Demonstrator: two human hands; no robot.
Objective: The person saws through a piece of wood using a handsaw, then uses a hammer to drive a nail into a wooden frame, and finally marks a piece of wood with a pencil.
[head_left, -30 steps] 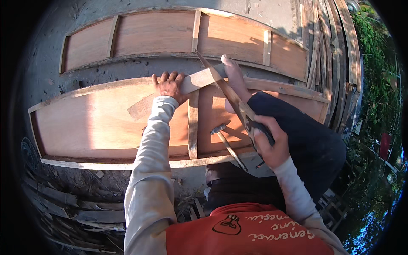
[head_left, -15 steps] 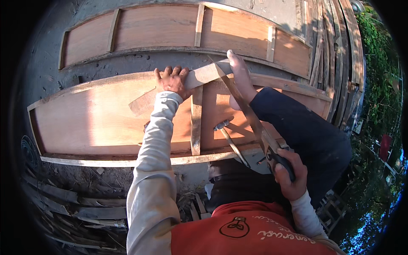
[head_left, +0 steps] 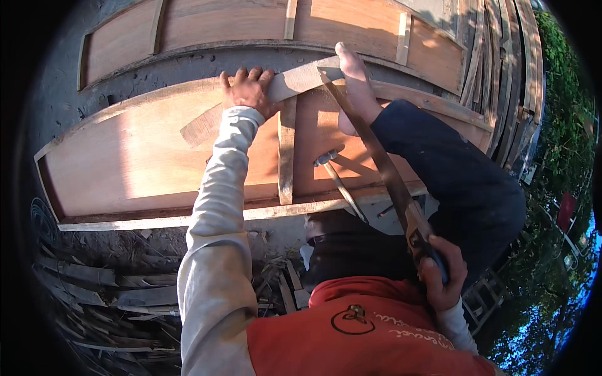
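A short, flat wooden board lies slantwise across the far edge of a plywood panel framed with wood strips. My left hand bears down on the board, fingers curling toward its far edge. At the board's right end, my bare foot rests against it. My right hand is wrapped round the handle of a handsaw. The long blade slants up and left, its tip by the board near my foot. Between my arms, a hammer leans over the panel's near edge.
A second framed panel lies beyond the first on the grey ground. Long planks are stacked at the far right beside greenery. Scrap wood covers the ground at the lower left, near a dark coil.
My right hand has drawn the handsaw back, down and to the right, toward my body. My left hand stays on the board. The whole view has shifted slightly.
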